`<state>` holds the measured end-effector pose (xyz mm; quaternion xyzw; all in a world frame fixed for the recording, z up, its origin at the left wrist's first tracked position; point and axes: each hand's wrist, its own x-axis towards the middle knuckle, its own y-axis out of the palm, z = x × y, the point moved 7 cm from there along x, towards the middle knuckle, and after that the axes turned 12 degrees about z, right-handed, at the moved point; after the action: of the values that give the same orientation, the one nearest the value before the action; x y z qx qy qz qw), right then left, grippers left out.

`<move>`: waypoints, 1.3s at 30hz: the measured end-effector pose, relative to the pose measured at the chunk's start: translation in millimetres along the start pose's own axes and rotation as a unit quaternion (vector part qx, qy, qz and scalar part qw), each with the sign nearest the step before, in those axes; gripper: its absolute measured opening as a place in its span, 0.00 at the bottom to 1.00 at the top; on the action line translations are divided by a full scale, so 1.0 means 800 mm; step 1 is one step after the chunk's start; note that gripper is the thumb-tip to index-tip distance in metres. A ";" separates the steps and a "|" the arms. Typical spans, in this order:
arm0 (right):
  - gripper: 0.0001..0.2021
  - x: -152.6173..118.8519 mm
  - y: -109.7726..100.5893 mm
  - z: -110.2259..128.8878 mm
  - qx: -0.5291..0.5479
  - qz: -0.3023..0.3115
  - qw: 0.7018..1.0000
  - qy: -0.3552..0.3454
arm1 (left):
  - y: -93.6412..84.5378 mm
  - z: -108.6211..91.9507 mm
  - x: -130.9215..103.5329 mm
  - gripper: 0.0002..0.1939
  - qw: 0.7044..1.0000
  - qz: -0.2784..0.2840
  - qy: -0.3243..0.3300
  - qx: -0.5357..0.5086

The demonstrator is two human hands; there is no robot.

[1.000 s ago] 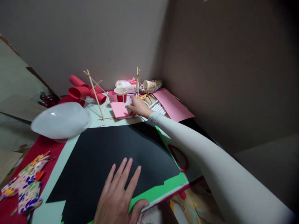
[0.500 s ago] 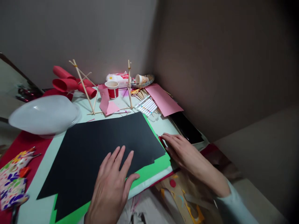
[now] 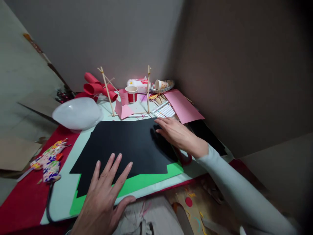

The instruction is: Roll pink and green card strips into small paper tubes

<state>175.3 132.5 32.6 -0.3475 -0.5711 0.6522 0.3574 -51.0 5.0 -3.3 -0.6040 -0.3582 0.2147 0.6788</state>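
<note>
Right hand shifting from red loop to above black paper, joining left hand there; both grips staying wide, empty.

A grey wall stands beyond the right hand, a darker wall to its right; brown floor lies below it.

No wording is legible. The red print on the white plastic pack at the back of the bench is too small to make out, as are the marks on the red-and-white paper cup and the upright pink paper.
</note>
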 end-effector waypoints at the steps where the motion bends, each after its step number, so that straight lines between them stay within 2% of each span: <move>1: 0.15 0.024 -0.001 0.004 0.002 0.006 1.000 -0.023 | 0.002 0.006 -0.006 0.37 1.000 0.008 -0.022 0.006; 5: 0.15 0.110 0.006 0.028 0.008 0.034 0.994 -0.103 | 0.010 0.021 -0.021 0.38 0.997 0.021 -0.065 0.031; 8: 0.16 0.142 0.019 0.045 0.021 0.047 0.990 -0.128 | 0.016 0.026 -0.024 0.38 0.997 0.023 -0.053 0.058; 12: 0.21 0.141 0.030 0.051 0.062 0.050 0.984 -0.161 | 0.018 0.037 -0.025 0.38 0.997 0.008 -0.043 0.061; 17: 0.24 0.127 0.026 0.035 0.148 0.047 0.970 -0.186 | 0.019 0.052 -0.019 0.36 0.998 -0.010 -0.050 0.030; 22: 0.31 0.147 0.027 0.023 0.215 0.035 0.961 -0.169 | 0.017 0.048 -0.010 0.33 0.999 -0.009 -0.032 -0.002; 24: 0.28 0.162 0.029 0.022 0.227 0.045 0.959 -0.165 | 0.015 0.046 -0.009 0.32 0.999 -0.004 -0.032 -0.015; 28: 0.13 0.187 0.029 0.025 0.236 0.083 0.950 -0.188 | 0.013 0.043 -0.010 0.32 0.999 -0.003 -0.030 -0.024; 31: 0.11 0.192 0.023 0.025 0.222 0.080 0.951 -0.202 | 0.012 0.048 -0.016 0.34 0.997 -0.032 -0.067 -0.003; 34: 0.13 0.184 0.019 0.029 0.189 0.053 0.960 -0.201 | 0.013 0.059 -0.026 0.42 0.988 -0.050 -0.143 0.028; 37: 0.16 0.173 0.019 0.039 0.153 0.030 0.967 -0.202 | 0.019 0.074 -0.038 0.49 0.976 -0.044 -0.210 0.032; 39: 0.16 0.169 0.023 0.046 0.133 0.023 0.969 -0.206 | 0.025 0.080 -0.044 0.50 0.974 -0.031 -0.221 0.040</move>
<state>74.2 229.2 12.3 -0.1681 -0.5322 0.7879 0.2601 -118.6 26.0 -29.7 -0.5028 -0.5092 0.3361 0.6123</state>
